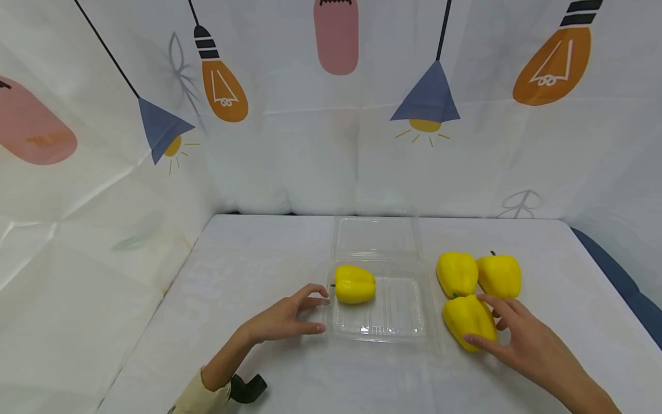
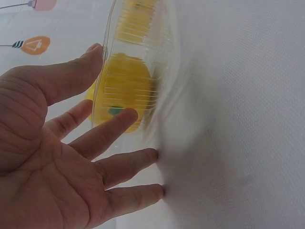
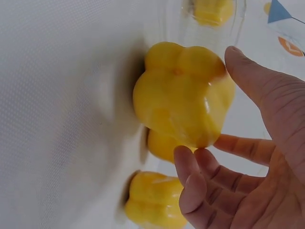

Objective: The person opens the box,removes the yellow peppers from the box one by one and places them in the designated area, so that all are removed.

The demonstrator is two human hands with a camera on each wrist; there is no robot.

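A clear plastic clamshell container (image 1: 400, 305) lies on the table with its lid (image 1: 376, 236) folded back. One yellow bell pepper (image 1: 354, 285) lies on its side in the container's left part. My left hand (image 1: 286, 317) is beside the container's left wall, fingers spread and holding nothing; the left wrist view shows its thumb at the rim. To the right of the container, my right hand (image 1: 532, 342) grips the nearest yellow bell pepper (image 3: 183, 95) between thumb and fingers. Two more yellow bell peppers, one on the left (image 1: 457, 273) and one on the right (image 1: 499, 277), stand just behind it.
A white cloth covers the table (image 1: 248, 253). Behind it hangs a white curtain (image 1: 300, 161) printed with lamps and bulbs. A black strap end (image 1: 248, 388) shows at the left wrist. Something dark blue (image 1: 610, 270) stands beyond the table's right edge.
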